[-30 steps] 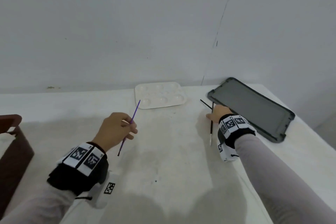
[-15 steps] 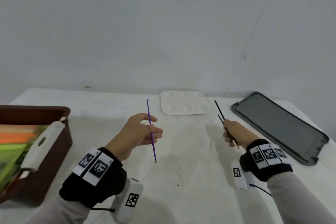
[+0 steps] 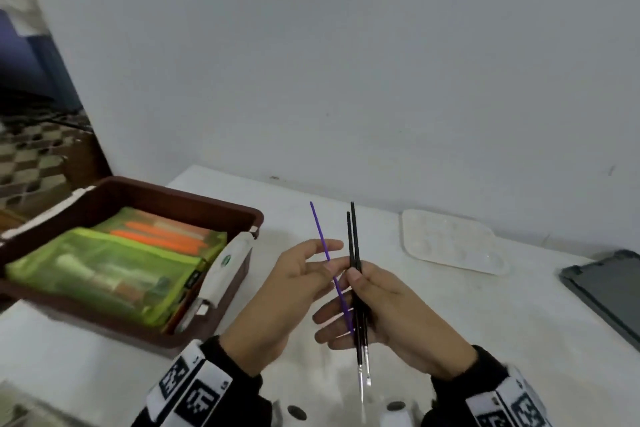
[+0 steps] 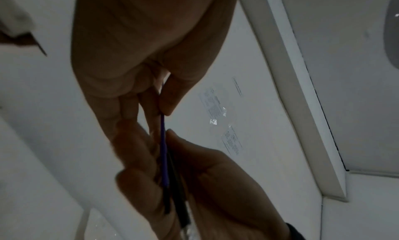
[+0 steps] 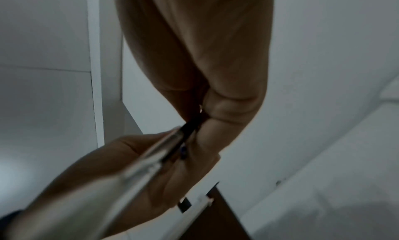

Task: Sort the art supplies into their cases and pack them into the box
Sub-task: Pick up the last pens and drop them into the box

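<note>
Both hands meet above the white table (image 3: pixel 485 315). My left hand (image 3: pixel 294 282) pinches a thin purple brush (image 3: pixel 320 236) between thumb and fingers; the left wrist view shows the purple brush (image 4: pixel 162 151) running down into the other palm. My right hand (image 3: pixel 388 302) grips two black brushes (image 3: pixel 354 239) upright, bristles pointing down toward me, and in the right wrist view their metal ferrules (image 5: pixel 159 155) fill the lower left. The purple brush leans against the black pair. A brown box (image 3: pixel 221 208) at the left holds green mesh cases (image 3: pixel 104 267) with orange items inside.
A white paint palette (image 3: pixel 453 243) lies at the back of the table near the wall. A dark grey lid (image 3: pixel 609 291) rests at the right edge. The box's white latch handle (image 3: pixel 228 267) faces my hands. Beyond the table's left end is a checkered floor.
My hands have come together from apart, bringing the purple brush against the two black ones. The view swung left, so the box with its cases is now fully visible.
</note>
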